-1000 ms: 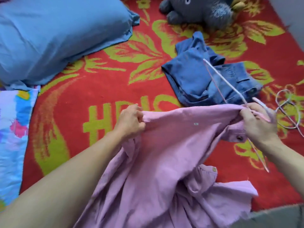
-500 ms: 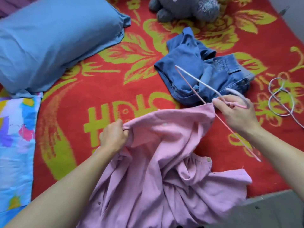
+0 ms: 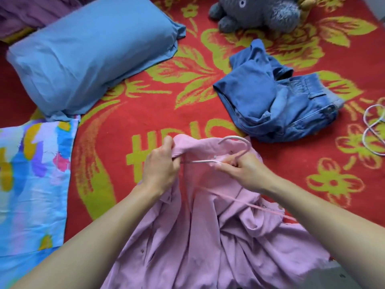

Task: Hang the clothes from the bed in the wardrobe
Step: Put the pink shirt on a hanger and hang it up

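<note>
Left grip (image 3: pixel 161 167) pinched the collar edge of the pink shirt (image 3: pixel 208 236), with the fingers curled tight on the cloth. Right grip (image 3: pixel 248 172) was closed round the hanger (image 3: pixel 200 162) just under its hook. One white arm of the hanger ran across to the left grip and touched the collar there. The hook curved up above the collar. The hanger's thin pink bottom bar lay slanted across the shirt toward the right.

The shirt sat in the lower middle of the frame, bunched up in folds on the red blanket (image 3: pixel 145 105). A tiny white tag showed inside the collar, too small to read.

Big yellow letters were woven into the blanket just above the hands. The first looked like an H, and the shirt hid part of the others, so the word could not be read. Yellow flowers and leaves filled the rest of the blanket.

Blue jean shorts (image 3: pixel 277 105) lay crumpled in the upper right, apart from the shirt. More white hangers (image 3: pixel 373 130) lay at the right edge. A blue pillow (image 3: pixel 93 53) lay in the upper left, and a grey soft toy (image 3: pixel 260 11) sat at the top.
</note>
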### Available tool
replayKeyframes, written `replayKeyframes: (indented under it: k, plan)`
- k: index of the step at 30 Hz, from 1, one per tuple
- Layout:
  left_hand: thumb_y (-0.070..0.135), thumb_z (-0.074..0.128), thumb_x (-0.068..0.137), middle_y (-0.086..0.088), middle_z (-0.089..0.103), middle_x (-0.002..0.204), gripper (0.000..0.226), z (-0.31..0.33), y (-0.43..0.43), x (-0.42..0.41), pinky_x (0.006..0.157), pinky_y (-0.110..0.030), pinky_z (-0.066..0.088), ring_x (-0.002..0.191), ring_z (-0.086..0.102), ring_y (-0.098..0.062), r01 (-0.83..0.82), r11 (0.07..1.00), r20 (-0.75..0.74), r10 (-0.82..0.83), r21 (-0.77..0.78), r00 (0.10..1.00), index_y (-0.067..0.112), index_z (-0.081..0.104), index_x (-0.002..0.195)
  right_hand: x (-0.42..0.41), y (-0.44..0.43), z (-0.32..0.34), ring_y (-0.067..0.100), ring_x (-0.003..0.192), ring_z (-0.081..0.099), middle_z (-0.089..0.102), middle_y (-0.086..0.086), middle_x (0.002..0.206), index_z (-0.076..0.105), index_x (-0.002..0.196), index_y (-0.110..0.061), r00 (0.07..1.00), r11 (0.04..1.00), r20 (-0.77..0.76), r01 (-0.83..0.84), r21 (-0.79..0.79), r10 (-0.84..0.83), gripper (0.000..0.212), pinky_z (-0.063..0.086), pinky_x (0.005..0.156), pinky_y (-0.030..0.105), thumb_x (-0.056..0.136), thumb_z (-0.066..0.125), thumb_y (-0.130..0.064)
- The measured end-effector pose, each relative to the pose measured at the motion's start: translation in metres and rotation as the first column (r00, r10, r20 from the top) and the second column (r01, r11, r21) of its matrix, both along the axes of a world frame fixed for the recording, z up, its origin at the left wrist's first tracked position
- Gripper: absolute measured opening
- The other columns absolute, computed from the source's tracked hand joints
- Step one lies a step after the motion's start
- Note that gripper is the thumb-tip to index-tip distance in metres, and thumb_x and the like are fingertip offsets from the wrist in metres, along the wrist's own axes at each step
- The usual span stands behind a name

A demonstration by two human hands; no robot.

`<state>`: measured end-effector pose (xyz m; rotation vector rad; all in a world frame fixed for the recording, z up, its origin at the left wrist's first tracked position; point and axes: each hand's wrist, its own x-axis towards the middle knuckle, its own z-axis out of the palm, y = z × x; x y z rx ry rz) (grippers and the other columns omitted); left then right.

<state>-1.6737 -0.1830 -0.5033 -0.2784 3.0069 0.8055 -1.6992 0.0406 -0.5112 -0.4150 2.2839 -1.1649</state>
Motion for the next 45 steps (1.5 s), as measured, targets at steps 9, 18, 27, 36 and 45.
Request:
replayKeyframes:
  k: [9, 18, 27, 36, 45]
  plan:
    - [0.058, 0.047, 0.077, 0.005, 0.051, 0.095, 0.035, 0.000, -0.026, 0.045, 0.062, -0.040, 0.049, 0.079, 0.056, -0.022, 0.306, 0.952, 0.107, -0.304, -0.003, 0.947, 0.024, 0.050, 0.075, 0.024, -0.052, -0.035, 0.010, 0.056, 0.034, 0.042, 0.000, 0.054, 0.055, 0.057, -0.007, 0.963, 0.942, 0.137, 0.258, -0.214, -0.232, 0.038, 0.030, 0.053, 0.039, 0.088, 0.064, -0.026]
    - [0.045, 0.033, 0.071, 0.008, 0.049, 0.069, 0.020, -0.006, -0.056, 0.040, 0.060, -0.032, 0.032, 0.077, 0.056, -0.029, 0.356, 0.933, 0.173, -0.361, 0.057, 0.917, 0.032, 0.041, 0.084, 0.017, -0.060, 0.009, 0.006, 0.074, 0.053, 0.063, 0.002, 0.079, 0.073, 0.090, -0.016, 0.931, 0.927, 0.363, 0.173, -0.333, -0.043, 0.010, 0.043, 0.066, 0.016, 0.085, 0.071, -0.008]
    - [0.051, 0.049, 0.082, 0.007, 0.044, 0.054, 0.037, -0.001, -0.087, 0.080, 0.047, -0.032, 0.037, 0.051, 0.049, -0.021, 0.293, 0.956, -0.060, -0.294, -0.027, 0.954, 0.018, 0.056, 0.066, -0.024, 0.032, -0.091, 0.033, 0.127, 0.048, 0.046, 0.012, 0.143, 0.034, 0.146, -0.023, 0.880, 0.705, 0.017, 0.369, 0.605, -0.475, 0.090, 0.042, 0.102, 0.042, 0.069, 0.079, -0.040]
    - [0.048, 0.044, 0.085, 0.001, 0.044, 0.051, 0.041, 0.006, -0.105, 0.085, 0.047, -0.033, 0.035, 0.050, 0.048, -0.032, 0.146, 0.982, -0.050, -0.153, -0.122, 0.987, 0.015, 0.047, 0.062, -0.040, 0.012, -0.080, 0.034, 0.083, 0.062, 0.065, 0.009, 0.073, 0.066, 0.076, -0.016, 0.797, 0.742, -0.244, 0.603, 0.292, -0.552, 0.032, 0.042, 0.066, 0.035, 0.086, 0.055, -0.045]
    - [0.050, 0.047, 0.091, -0.022, 0.067, 0.077, 0.040, 0.008, -0.079, 0.051, 0.057, -0.042, 0.043, 0.076, 0.062, -0.045, -0.083, 0.984, -0.058, 0.075, -0.157, 0.995, 0.015, 0.066, 0.083, 0.011, 0.016, 0.006, 0.003, 0.068, 0.054, 0.063, -0.010, 0.075, 0.064, 0.091, -0.022, 0.668, 0.757, -0.378, 0.631, -0.169, -0.641, 0.006, 0.044, 0.067, 0.022, 0.087, 0.061, -0.025]
